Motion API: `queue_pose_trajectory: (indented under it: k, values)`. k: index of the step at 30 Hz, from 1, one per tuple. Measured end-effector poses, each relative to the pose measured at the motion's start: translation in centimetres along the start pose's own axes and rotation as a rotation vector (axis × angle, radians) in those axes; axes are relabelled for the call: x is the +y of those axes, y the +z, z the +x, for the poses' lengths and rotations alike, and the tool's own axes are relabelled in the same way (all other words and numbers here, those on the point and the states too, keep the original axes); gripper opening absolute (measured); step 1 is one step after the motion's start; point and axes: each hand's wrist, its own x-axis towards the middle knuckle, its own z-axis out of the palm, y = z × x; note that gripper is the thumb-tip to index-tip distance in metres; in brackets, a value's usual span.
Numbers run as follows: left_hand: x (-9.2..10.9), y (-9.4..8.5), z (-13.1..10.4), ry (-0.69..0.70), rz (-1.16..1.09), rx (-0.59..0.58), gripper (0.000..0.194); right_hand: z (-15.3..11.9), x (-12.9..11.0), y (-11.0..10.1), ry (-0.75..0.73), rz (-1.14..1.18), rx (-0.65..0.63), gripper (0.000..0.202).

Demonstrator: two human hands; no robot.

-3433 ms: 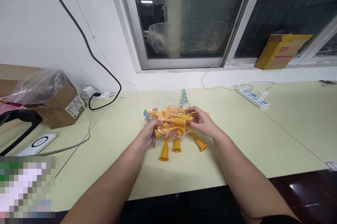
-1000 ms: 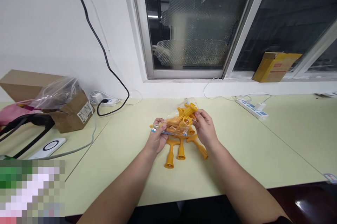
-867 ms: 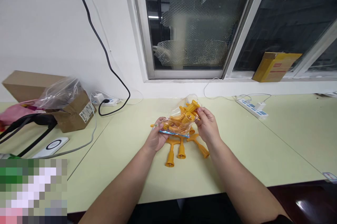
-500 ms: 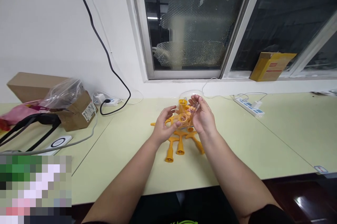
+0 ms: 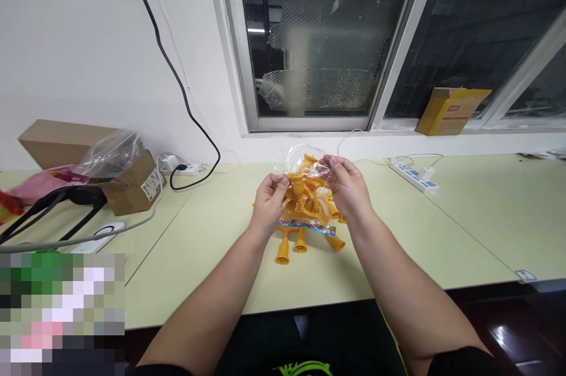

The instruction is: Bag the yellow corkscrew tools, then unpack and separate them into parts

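My left hand [image 5: 269,204] and right hand [image 5: 351,188] pinch one clear, blue-edged bag [image 5: 306,211] of yellow pieces [image 5: 299,188]; three flared yellow ends [image 5: 300,242] show below them.

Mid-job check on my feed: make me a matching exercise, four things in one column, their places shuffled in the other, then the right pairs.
Things
1. Clear bag
2. Black cable
3. Yellow carton
4. Labelled brown box

Places
A. Hanging down along the white wall
B. On the left part of the table
C. Between the left hand and the right hand
D. On the window ledge

Right pairs: 1-C, 2-A, 3-D, 4-B
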Motion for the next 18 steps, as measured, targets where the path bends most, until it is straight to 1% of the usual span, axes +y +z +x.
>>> queue_pose_trajectory:
  k: [3, 5, 7, 9, 10, 11, 14, 16, 18]
  values:
    - [1.2, -0.2, -0.2, -0.094, -0.028, -0.057, 0.038, -0.2, -0.6, -0.6, -0.042, -0.125, -0.119, 0.023]
    - [2.0, -0.4, -0.3, -0.155, -0.012, -0.071, 0.04, -0.2, -1.1, -1.0, -0.086, -0.228, -0.174, 0.025]
    - [2.8, -0.8, -0.4, -0.198, 0.007, -0.069, 0.049, -0.2, -1.4, -1.4, -0.128, -0.287, -0.175, 0.027]
    - [3.3, -1.2, -0.5, -0.212, 0.047, -0.077, 0.061, -0.2, -1.5, -1.8, -0.141, -0.284, -0.142, 0.029]
    - [3.4, -1.4, -0.6, -0.208, 0.08, -0.087, 0.06, -0.3, -1.5, -2.0, -0.136, -0.274, -0.127, 0.029]
    - [3.6, -1.5, -0.7, -0.204, 0.114, -0.098, 0.055, -0.4, -1.4, -2.1, -0.127, -0.267, -0.12, 0.03]
    - [4.0, -1.5, -1.3, -0.193, 0.182, -0.108, 0.033, -1.0, -1.3, -2.2, -0.089, -0.273, -0.144, 0.034]
    - [4.4, -1.4, -1.8, -0.191, 0.179, -0.11, 0.028, -1.3, -1.4, -2.1, -0.064, -0.285, -0.166, 0.037]
    - [4.7, -1.2, -2.2, -0.167, 0.154, -0.116, 0.027, -1.6, -1.7, -2.0, -0.068, -0.295, -0.167, 0.039]
